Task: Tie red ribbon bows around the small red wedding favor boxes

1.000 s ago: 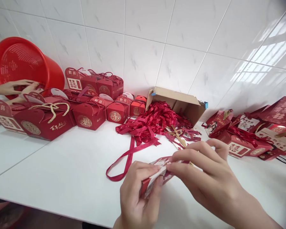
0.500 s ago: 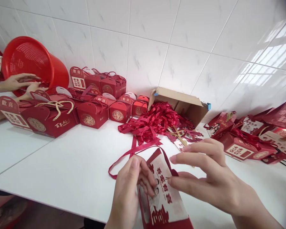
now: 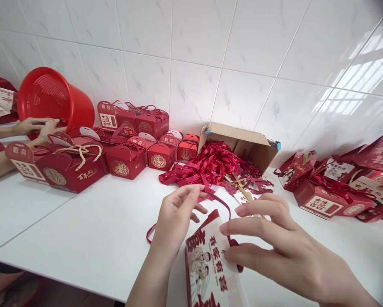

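A red and white gift box (image 3: 217,273), printed with red characters and a cartoon couple, stands tilted in front of me at the table's near edge. My right hand (image 3: 287,247) grips its right edge between thumb and fingers, beside a dark red flap. Over the top of the box, my left hand (image 3: 175,221) pinches a narrow red ribbon (image 3: 225,204) between thumb and forefinger. The ribbon arcs down to the box's right side, and another stretch of it shows left of my wrist. What lies behind my right fingers is hidden.
Loose red ribbons (image 3: 207,164) spill from a cardboard box (image 3: 242,130) by the tiled wall. Finished-looking red boxes (image 3: 125,164) line the left; more boxes (image 3: 328,200) are piled right. At far left another person's hands (image 3: 39,128) reach by a red basket (image 3: 81,106).
My left hand has left the front of the box and risen to the ribbon, uncovering the printed couple. My right hand stays at the box's edge. The view has tilted slightly.
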### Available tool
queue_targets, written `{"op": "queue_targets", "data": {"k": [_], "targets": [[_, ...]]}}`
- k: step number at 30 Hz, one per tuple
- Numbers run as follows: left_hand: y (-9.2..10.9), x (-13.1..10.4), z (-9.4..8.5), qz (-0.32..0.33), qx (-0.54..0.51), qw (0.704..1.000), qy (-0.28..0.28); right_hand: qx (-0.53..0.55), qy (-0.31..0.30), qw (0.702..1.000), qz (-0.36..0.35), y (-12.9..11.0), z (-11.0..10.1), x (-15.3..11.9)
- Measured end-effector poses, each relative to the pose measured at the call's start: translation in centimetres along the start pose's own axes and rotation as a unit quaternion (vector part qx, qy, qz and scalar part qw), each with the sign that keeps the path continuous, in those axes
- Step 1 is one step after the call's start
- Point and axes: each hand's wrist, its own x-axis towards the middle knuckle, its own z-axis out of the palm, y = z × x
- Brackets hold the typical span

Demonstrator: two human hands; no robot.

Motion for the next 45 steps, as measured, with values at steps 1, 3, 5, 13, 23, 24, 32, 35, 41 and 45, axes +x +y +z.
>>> {"op": "queue_targets", "data": {"k": [1, 3, 5, 13, 23, 24, 32, 35, 41, 45], "targets": [[-0.1, 0.1, 0.0, 0.010, 0.005, 1.000, -0.008, 0.005, -0.006, 1.000, 0.001, 0.0, 0.0, 0.0], [-0.3, 0.3, 0.1, 0.011, 0.014, 1.000, -0.024, 0.015, -0.012, 1.000, 0.003, 0.1, 0.0, -0.1], [-0.6, 0.5, 0.0, -0.007, 0.027, 0.999, -0.031, 0.025, -0.006, 1.000, 0.007, 0.1, 0.1, -0.2], [-0.6, 1.6, -0.2, -0.018, -0.002, 0.988, -0.152, 0.031, -0.010, 0.998, 0.054, 0.2, 0.4, -0.7], [2.4, 0.2, 0.1, 0.108, -0.102, 0.989, 0.002, -0.016, -0.039, 0.999, -0.011, 0.4, -0.2, 0.0], [2.7, -0.1, 0.0, 0.122, -0.117, 0.985, 0.017, -0.020, -0.037, 0.999, -0.011, 0.4, -0.2, -0.1], [4.4, -0.3, 0.6, 0.179, -0.161, 0.969, 0.055, -0.033, -0.023, 0.999, -0.028, 0.2, -0.3, 0.0], [3.8, -0.7, 0.4, 0.133, -0.152, 0.978, 0.057, -0.027, -0.020, 0.999, -0.019, 0.4, -0.2, 0.0], [1.1, -3.6, 0.2, -0.022, -0.065, 0.997, -0.021, -0.015, -0.024, 1.000, -0.012, 0.8, -0.1, -0.8], [0.4, -5.0, 1.0, -0.042, 0.009, 0.997, -0.062, -0.026, -0.026, 0.999, -0.011, 1.0, -0.3, -0.9]]}}
